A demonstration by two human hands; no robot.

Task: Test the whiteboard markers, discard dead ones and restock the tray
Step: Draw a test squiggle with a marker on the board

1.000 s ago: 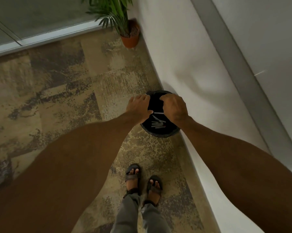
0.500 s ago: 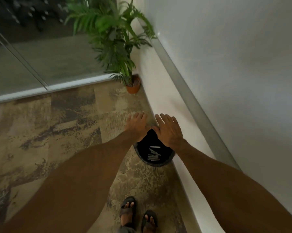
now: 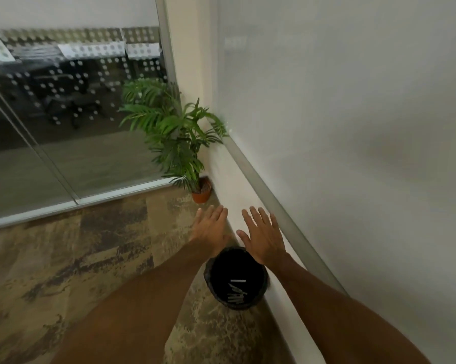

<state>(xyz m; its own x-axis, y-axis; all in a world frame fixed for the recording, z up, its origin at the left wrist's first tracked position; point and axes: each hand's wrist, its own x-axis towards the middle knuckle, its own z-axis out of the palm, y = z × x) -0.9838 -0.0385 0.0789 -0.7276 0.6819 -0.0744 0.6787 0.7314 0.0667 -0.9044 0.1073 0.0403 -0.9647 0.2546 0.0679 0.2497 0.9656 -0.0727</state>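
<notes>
**Head view.** The person is looking down along both bare forearms towards the floor at the foot of a wall. The left hand [image 3: 211,227] is stretching forward with its back to the camera, fingers straight and close together, holding nothing. The right hand [image 3: 265,237] is lying just beside it, apart from it. Its fingers are straight and slightly fanned, the thumb is pointing towards the left hand, and it too is holding nothing.

The round black bin [image 3: 232,264] is standing on the patterned carpet [image 3: 90,245], against the white base of the wall [image 3: 248,219]. It is showing between the two forearms, nearer the camera than both hands. The right wrist is crossing its far rim and the left forearm is covering its left edge. Neither hand is touching it, as far as the view allows.

Several pale markers [image 3: 236,295] are lying in a loose heap at the bottom of the bin, and one more [image 3: 238,280] is lying crosswise just beyond them. Their colours are too small to tell.

A grey strip [image 3: 274,214] is running along the wall to the right of the hands, under a large pale panel [image 3: 353,127]. Beyond the hands, a potted plant [image 3: 177,143] is standing in the corner beside a glass partition [image 3: 64,127].
</notes>
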